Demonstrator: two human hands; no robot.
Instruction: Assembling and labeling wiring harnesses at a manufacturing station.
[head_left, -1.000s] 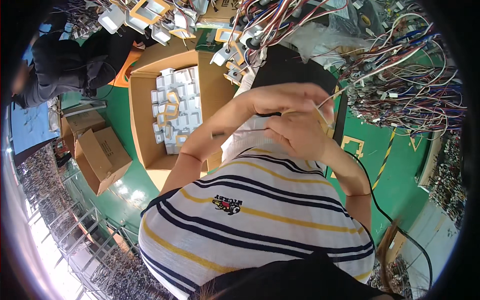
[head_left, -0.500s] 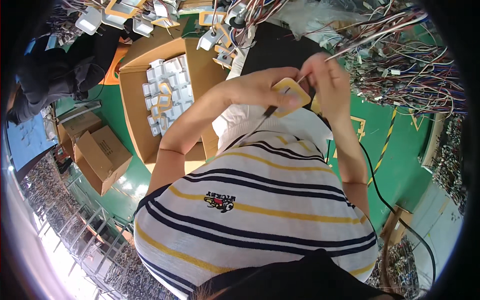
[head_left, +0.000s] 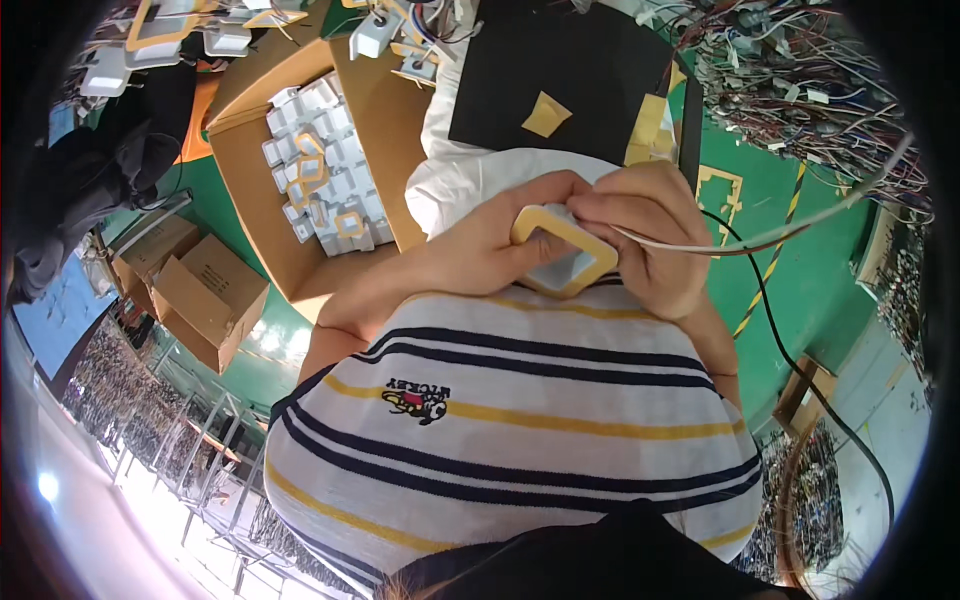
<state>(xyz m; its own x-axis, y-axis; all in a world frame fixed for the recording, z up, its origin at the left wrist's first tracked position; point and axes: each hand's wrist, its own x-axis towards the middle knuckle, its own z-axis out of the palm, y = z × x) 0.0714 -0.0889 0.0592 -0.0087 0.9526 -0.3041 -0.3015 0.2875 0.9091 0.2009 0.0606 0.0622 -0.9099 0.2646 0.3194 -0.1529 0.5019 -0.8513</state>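
Note:
My left hand (head_left: 497,245) and my right hand (head_left: 648,238) meet close in front of my striped shirt. Between them they hold a small white square part with a yellow frame-shaped seal (head_left: 563,252) around it. Thin wires (head_left: 770,240) run from the part past my right fingers toward the right. My left fingers grip the frame's left edge; my right fingers pinch its right side and the wires.
A black pad (head_left: 560,85) with yellow scraps lies ahead on a white cloth. An open cardboard box (head_left: 300,175) of several white parts stands at the left. A tangle of wire harnesses (head_left: 800,80) fills the upper right. Smaller cardboard boxes (head_left: 195,290) sit on the green floor at left.
Both hands have come down toward my chest with the framed part, away from the black pad. The part now faces the camera flat.

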